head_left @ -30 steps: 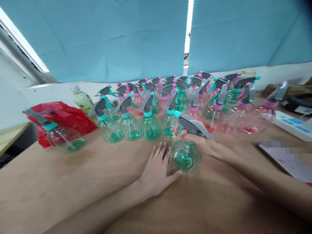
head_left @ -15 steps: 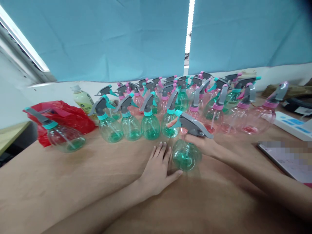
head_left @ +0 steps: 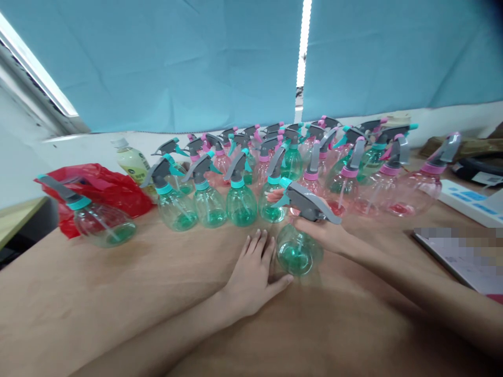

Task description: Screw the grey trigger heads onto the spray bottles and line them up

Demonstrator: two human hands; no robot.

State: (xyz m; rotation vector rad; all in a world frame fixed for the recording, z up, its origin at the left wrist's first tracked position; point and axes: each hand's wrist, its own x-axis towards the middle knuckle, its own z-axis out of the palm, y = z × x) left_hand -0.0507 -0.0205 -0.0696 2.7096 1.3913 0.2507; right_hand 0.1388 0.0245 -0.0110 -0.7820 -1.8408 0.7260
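A red bag (head_left: 104, 191) lies at the left of the table (head_left: 98, 303), with a lone green bottle (head_left: 104, 225) just in front of it. A capped bottle (head_left: 131, 162) with a pale label stands behind the bag's right end. Next come four green bottles in a row, the first (head_left: 176, 212) near the bag and the last (head_left: 271, 207) just behind the sprayer. More bottles, pink and green, crowd behind them, below a blue curtain (head_left: 165, 63).

The left hand (head_left: 251, 283) lies palm down on the table, fingers stretched forward and its grasp loose. Its thumb is just beside the sprayer's base; whether they touch is unclear.

The sprayer (head_left: 296, 254), green with a grey head and teal nozzle, is in front of the rows, right of the left hand. The right hand (head_left: 320, 226) grips it around the neck, beneath the head, with fingertips reaching past the trigger. Whether the trigger is pressed cannot be told.

Pink bottles (head_left: 418, 191) stand farther right, then a tablet (head_left: 451, 256), partly blurred out, and a white box (head_left: 467, 201) behind it.
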